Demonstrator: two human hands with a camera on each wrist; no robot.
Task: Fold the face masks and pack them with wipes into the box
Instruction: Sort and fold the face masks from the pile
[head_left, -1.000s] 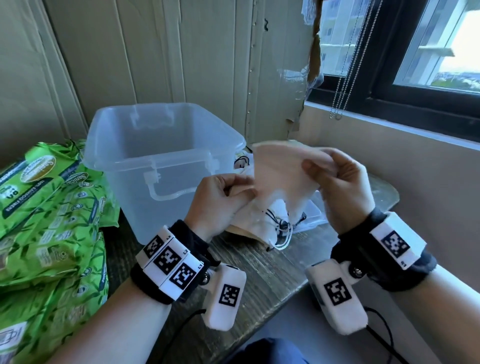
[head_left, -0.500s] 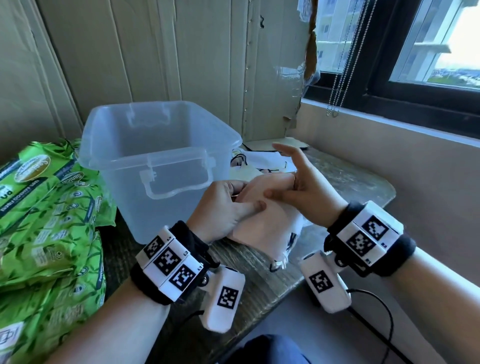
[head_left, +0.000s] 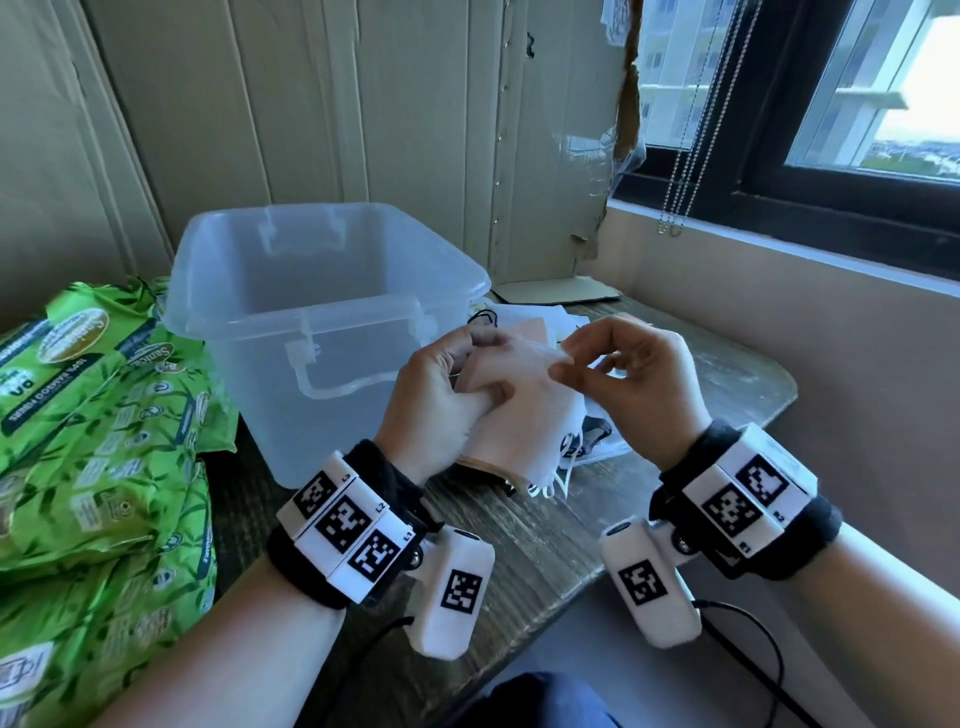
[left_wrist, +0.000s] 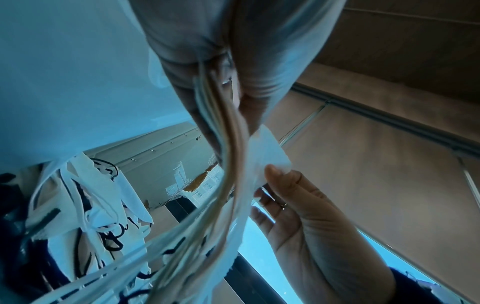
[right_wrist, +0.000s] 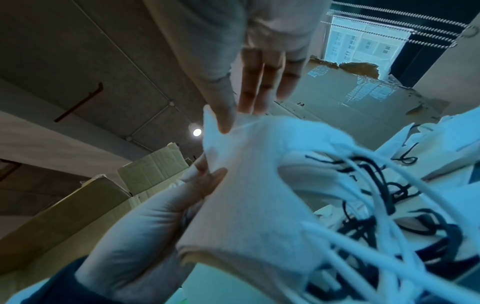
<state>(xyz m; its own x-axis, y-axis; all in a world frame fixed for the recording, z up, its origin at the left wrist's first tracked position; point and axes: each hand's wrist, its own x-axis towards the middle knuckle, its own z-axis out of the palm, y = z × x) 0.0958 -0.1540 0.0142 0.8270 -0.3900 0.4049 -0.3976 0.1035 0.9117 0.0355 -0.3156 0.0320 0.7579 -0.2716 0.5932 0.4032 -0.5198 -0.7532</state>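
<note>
A: Mask (head_left: 524, 395) held over the tabletop's (head_left: 530, 540) right part, beside the box (head_left: 332, 312).
B: Hands? Left hand (head_left: 441, 395) grips it, right hand (head_left: 639, 384) pinches its top corner.

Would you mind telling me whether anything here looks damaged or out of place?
The cardboard panel on the wall beside the window has a torn, ragged right edge. The loose face masks on the table lie with tangled ear loops.
</note>
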